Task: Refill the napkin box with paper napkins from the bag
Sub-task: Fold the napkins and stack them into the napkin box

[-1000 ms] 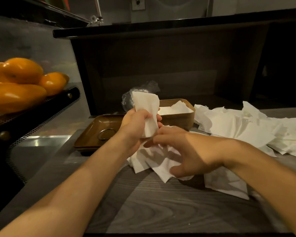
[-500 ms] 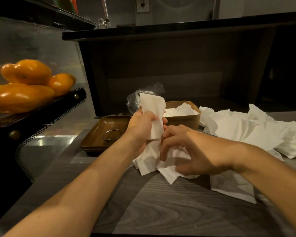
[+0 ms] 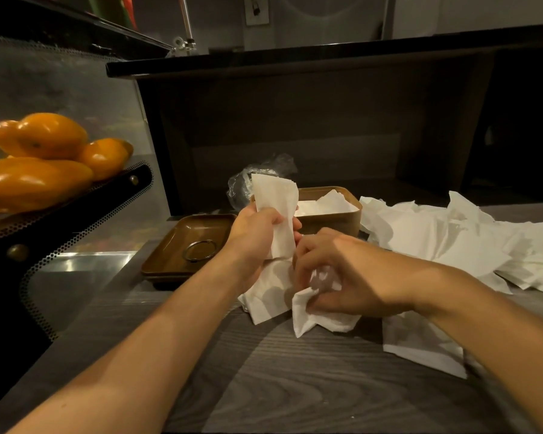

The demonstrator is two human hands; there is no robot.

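At frame centre the brown rectangular napkin box [image 3: 329, 214] is judged partly refilled, while a folded stack of white paper napkins [image 3: 276, 208] is gripped by the left hand [image 3: 257, 236], another crumpled napkin [image 3: 314, 308] is pinched by the right hand [image 3: 342, 277], and many loose napkins [image 3: 452, 242] lie unpacked at right.

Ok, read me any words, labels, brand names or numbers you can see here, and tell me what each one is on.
No readable text in this view.
Napkin box: plain brown wall, no label showing.
Napkins and the plastic bag: no print visible.
Brown tray: no marking visible.
Wall plate at the top: it bears a dark mark, too small and blurred to read.
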